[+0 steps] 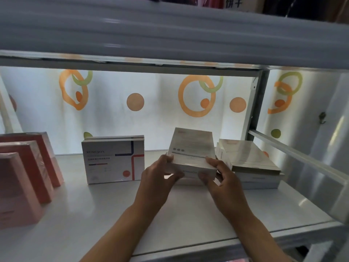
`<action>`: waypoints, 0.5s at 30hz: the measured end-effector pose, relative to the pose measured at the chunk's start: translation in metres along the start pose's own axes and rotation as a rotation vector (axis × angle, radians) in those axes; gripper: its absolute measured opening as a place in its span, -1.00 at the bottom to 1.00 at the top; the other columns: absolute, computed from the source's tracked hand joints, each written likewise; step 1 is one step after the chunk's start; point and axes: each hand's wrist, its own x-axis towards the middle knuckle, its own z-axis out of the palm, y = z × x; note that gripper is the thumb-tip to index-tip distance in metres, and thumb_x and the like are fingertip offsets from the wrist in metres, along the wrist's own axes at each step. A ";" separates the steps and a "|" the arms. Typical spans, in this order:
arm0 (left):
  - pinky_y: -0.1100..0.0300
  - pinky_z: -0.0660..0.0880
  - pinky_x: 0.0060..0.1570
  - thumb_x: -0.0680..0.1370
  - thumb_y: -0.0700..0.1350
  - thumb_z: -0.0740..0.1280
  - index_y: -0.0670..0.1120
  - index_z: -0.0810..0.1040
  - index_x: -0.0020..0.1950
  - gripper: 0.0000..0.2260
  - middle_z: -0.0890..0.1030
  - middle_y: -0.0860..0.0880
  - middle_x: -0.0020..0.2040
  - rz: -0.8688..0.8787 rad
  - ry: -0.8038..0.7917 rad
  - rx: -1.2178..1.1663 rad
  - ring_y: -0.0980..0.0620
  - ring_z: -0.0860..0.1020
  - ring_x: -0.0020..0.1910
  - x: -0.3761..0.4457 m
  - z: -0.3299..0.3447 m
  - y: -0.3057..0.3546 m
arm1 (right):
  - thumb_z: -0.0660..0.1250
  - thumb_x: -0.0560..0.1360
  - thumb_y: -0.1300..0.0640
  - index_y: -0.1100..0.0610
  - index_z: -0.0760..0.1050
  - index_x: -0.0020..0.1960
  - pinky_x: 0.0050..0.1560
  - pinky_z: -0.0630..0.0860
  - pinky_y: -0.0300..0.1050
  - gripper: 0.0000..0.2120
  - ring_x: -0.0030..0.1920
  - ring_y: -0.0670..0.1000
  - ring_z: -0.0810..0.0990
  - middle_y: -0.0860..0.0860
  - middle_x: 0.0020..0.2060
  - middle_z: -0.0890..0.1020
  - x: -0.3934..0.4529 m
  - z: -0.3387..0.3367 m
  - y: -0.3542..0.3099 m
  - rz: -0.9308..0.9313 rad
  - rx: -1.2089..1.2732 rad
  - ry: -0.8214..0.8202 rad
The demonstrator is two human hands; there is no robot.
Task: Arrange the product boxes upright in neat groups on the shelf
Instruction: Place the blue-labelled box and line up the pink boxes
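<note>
my left hand (pixel 158 174) and right hand (pixel 221 175) both grip the pale, film-wrapped cardboard box (pixel 191 151), one at each near corner, thumbs on its top face and fingers curled under the near edge. the box is tilted, far end up, at the middle of the white shelf (pixel 105 210); whether its near edge rests on another box below i cannot tell, the hands hide it.

i judge the step in hand to be standing this box up from the flat pile. the next move calls for turning it fully upright and setting it down on bare shelf so it makes a group with its own kind, face forward.

just to its right lies the stack of pale flat boxes (pixel 251 163), not yet upright, very close to my right hand, so the swing must not drag or knock it. to the left the white box with red and blue lines (pixel 113 161) stands upright with another like it behind, and the gap between it and the held box is narrow. further left the row of pink boxes (pixel 28 178) stands upright, well apart. the grey upper shelf (pixel 170 31) hangs low overhead, limiting how high i can lift.
</note>
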 end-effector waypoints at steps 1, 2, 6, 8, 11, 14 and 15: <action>0.27 0.61 -0.07 0.36 -0.13 0.56 -0.15 0.51 0.10 -0.61 0.64 -0.09 0.11 0.049 0.016 0.024 0.01 0.65 -0.06 0.000 0.000 0.001 | 0.47 0.45 0.15 -0.07 0.47 0.24 0.11 0.43 -0.51 -0.59 0.24 -0.08 0.54 -0.08 0.20 0.56 -0.001 0.001 -0.001 -0.034 -0.014 0.031; 0.36 0.58 -0.06 0.36 -0.13 0.55 -0.14 0.50 0.09 -0.61 0.63 -0.08 0.13 0.098 0.034 0.044 0.02 0.65 -0.04 0.000 -0.001 0.003 | 0.49 0.44 0.17 -0.07 0.47 0.23 0.12 0.41 -0.52 -0.58 0.24 -0.08 0.54 -0.10 0.19 0.56 -0.002 0.002 -0.002 -0.076 -0.033 0.064; 0.33 0.53 0.11 0.44 -0.04 0.44 -0.10 0.42 0.13 -0.65 0.56 -0.08 0.26 0.274 0.091 0.066 0.06 0.58 0.13 0.002 -0.003 0.012 | 0.53 0.38 0.22 -0.05 0.42 0.26 0.22 0.38 -0.48 -0.47 0.28 -0.11 0.49 -0.24 0.25 0.45 -0.003 0.004 -0.003 -0.267 -0.159 0.164; 0.24 0.54 0.14 0.47 -0.02 0.39 -0.06 0.38 0.16 -0.66 0.52 -0.07 0.31 0.317 0.113 0.061 0.05 0.56 0.20 0.001 -0.004 0.015 | 0.54 0.36 0.22 -0.02 0.42 0.27 0.26 0.37 -0.45 -0.45 0.29 -0.08 0.48 -0.19 0.32 0.43 -0.003 0.004 -0.002 -0.315 -0.211 0.205; 0.11 0.57 0.11 0.49 -0.01 0.37 -0.06 0.34 0.19 -0.65 0.49 -0.09 0.34 0.344 0.132 0.075 0.01 0.54 0.23 0.001 -0.005 0.017 | 0.53 0.36 0.18 -0.01 0.40 0.28 0.30 0.42 -0.34 -0.44 0.33 -0.01 0.46 -0.02 0.37 0.45 -0.003 0.005 -0.004 -0.383 -0.284 0.253; 0.01 0.58 0.12 0.52 -0.01 0.35 -0.07 0.28 0.26 -0.60 0.43 -0.13 0.39 0.357 0.135 0.108 -0.04 0.51 0.28 -0.001 -0.003 0.018 | 0.45 0.42 0.01 -0.04 0.35 0.31 0.30 0.45 -0.22 -0.49 0.35 -0.03 0.44 -0.02 0.38 0.44 -0.005 0.004 -0.006 -0.429 -0.286 0.276; 0.01 0.57 0.13 0.53 -0.02 0.34 -0.08 0.26 0.29 -0.58 0.41 -0.13 0.39 0.369 0.145 0.104 -0.05 0.49 0.29 -0.001 -0.003 0.019 | 0.43 0.45 -0.03 -0.03 0.35 0.33 0.31 0.45 -0.21 -0.50 0.36 -0.04 0.43 -0.01 0.38 0.44 -0.006 0.003 -0.007 -0.454 -0.280 0.280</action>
